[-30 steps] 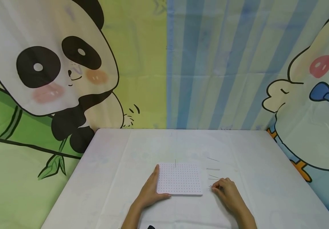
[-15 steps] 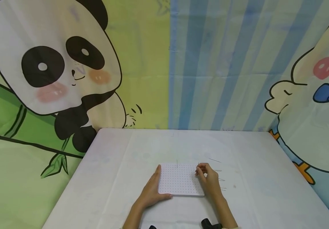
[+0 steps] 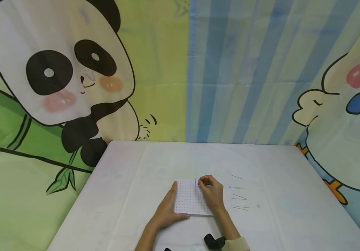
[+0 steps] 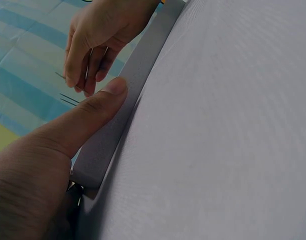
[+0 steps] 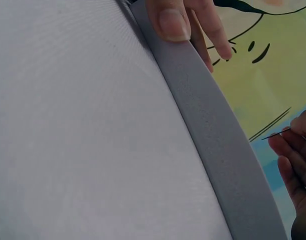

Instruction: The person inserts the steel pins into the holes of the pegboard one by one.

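A white square board (image 3: 186, 200) with a grid of small holes lies on the table. My left hand (image 3: 166, 212) holds its near left corner, straight fingers along the left side and thumb (image 4: 105, 102) against the front edge. Over the back part of the board, my right hand (image 3: 212, 192) pinches a thin needle (image 5: 276, 134) between thumb and fingertips. Close beside those fingertips, a thin needle (image 3: 195, 180) stands upright at the back of the board. Two parallel upright needles (image 5: 270, 124) show in the right wrist view.
Several more thin needles (image 3: 239, 197) lie on the white tabletop (image 3: 271, 216) right of the board, in a loose column. A black device (image 3: 213, 241) is strapped at my right wrist. Behind the table hangs a printed cloth (image 3: 155, 69) with cartoon animals.
My right hand has moved from the loose needles on the right, across the board's right edge, to beside the upright needle, carrying a needle. The left hand stays at the board's corner.
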A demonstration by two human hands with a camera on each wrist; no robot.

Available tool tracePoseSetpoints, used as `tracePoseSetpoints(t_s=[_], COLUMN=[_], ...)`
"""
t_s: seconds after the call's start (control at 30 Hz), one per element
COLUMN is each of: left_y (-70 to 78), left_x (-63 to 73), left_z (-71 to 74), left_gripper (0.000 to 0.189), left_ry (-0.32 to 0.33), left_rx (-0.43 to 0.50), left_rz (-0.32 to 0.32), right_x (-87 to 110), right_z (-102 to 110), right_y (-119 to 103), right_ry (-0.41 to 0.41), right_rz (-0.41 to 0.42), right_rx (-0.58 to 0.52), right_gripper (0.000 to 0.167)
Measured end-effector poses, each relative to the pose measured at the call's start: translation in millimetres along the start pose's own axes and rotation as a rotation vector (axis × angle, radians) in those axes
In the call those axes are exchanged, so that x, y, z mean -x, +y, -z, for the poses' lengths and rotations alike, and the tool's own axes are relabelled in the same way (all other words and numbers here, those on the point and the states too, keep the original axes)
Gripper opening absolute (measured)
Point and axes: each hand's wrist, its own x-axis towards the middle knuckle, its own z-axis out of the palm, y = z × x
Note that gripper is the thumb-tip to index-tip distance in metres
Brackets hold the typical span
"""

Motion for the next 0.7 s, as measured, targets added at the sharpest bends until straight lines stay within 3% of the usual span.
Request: tracePoseSetpoints(t_s=[0.23,0.7], left_y=[0.0,-1.7], left_x=[-0.6,-0.9], left_z=[0.4,0.1], left_gripper=[0.129,0.128], left_ry=[-0.004,-0.019], left_rx=[0.0,-0.005], left_rz=[-0.008,0.002], right_x=[0.5,1.1], right_z=[-5.5,-7.1], right_y=[-2.2,-1.3], right_ry=[-0.01,-0.088], right_rz=[-0.012,0.065], right_rx=[-0.026,0.052], right_gripper=[0.012,0.013])
